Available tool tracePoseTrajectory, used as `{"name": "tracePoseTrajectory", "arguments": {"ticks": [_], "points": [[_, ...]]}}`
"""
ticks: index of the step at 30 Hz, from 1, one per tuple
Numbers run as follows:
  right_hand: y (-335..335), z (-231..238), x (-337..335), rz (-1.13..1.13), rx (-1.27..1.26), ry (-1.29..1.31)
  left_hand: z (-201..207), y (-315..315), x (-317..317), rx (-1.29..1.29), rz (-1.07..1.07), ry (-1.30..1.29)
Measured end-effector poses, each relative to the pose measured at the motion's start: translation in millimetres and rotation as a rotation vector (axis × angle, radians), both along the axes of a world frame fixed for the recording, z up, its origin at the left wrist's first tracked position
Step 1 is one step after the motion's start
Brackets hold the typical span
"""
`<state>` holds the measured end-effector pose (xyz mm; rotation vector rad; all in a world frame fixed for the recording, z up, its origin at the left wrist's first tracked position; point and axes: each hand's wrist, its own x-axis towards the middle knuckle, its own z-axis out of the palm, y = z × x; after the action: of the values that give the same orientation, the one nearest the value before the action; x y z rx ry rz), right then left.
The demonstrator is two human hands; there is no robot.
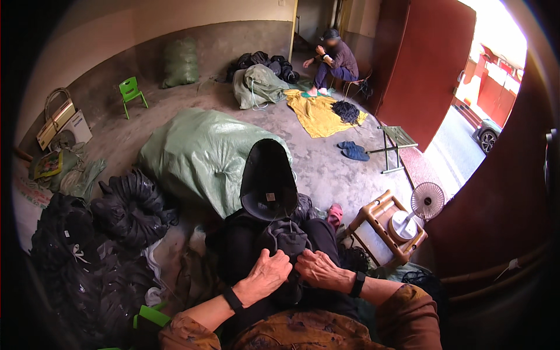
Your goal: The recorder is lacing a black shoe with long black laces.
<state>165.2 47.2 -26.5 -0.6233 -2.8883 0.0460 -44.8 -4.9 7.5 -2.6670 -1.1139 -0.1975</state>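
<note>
A black hat with a long, curved brim point(268, 175) rests over my lap, its hollow side facing me and a small white label inside. Nearer to me, gathered dark cloth point(286, 238) of the hat lies between my knees. My left hand point(268, 274) is closed, pinching the left edge of this cloth. On the right edge my right hand point(318, 268) pinches it too, close to the left hand. The fingertips are partly hidden under the knuckles. Both wrists wear black bands.
A big pale green sack point(204, 157) lies ahead. Black hats point(87, 256) are heaped at left. At right stand a bamboo-framed stool point(388, 233) with a white fan point(427, 201) and a folding stool point(399, 143). A person point(338, 61) sits at the back near a yellow cloth point(315, 114).
</note>
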Motion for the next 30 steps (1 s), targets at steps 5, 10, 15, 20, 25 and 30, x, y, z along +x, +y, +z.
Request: {"name": "tracePoseTrajectory", "arguments": {"ticks": [5, 10, 15, 20, 25, 30], "points": [[-0.6, 3.4, 3.2, -0.037, -0.126, -0.027, 0.2, 3.6, 4.2, -0.039, -0.012, 0.063], [0.2, 5.4, -5.0, -0.156, -0.208, -0.170, 0.3, 10.9, 6.4, -0.111, -0.075, 0.037], [32.9, -14.0, 16.2, -0.321, -0.536, -0.171, 13.6, 11.1, 24.1, -0.016, -0.092, 0.032], [33.4, 39.6, -16.0, -0.399, -0.482, -0.565, 1.1, 11.6, 24.0, 0.096, -0.097, -0.068], [41.1, 25.4, -18.5, -0.180, -0.336, -0.509, -10.9, 11.8, 20.6, 0.169, -0.121, -0.181], [50.9, 6.6, -0.9, -0.332, -0.637, -0.279, -15.9, 14.1, 18.7, 0.226, -0.134, -0.213]]}}
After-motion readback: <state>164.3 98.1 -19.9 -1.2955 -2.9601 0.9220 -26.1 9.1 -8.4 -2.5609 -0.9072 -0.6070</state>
